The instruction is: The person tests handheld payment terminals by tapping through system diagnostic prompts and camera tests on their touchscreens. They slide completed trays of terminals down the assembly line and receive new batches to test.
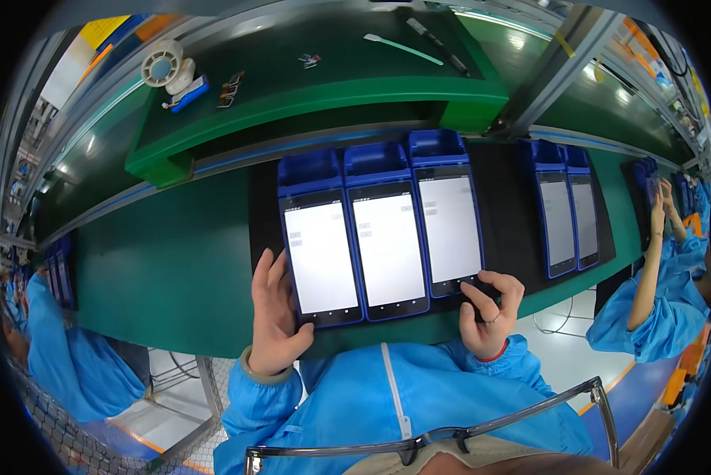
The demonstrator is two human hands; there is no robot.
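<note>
Three blue handheld terminals with lit white screens lie side by side before me: the left terminal (321,253), the middle terminal (387,249) and the right terminal (450,226). Each has a raised blue housing at its far end. My left hand (274,321) rests along the outer edge of the left terminal, fingers spread, thumb by its lower corner. At the lower right corner of the right terminal is my right hand (491,309); its bent fingers are apart, with fingertips at the bottom strip of the screen and nothing gripped.
Two more terminals (571,218) with dim screens lie to the right on the black mat (507,214). A green raised shelf (316,107) behind bears a white spool (163,67), a blue item, a swab-like stick (403,49) and a marker (437,46). Co-workers in blue sit at both sides.
</note>
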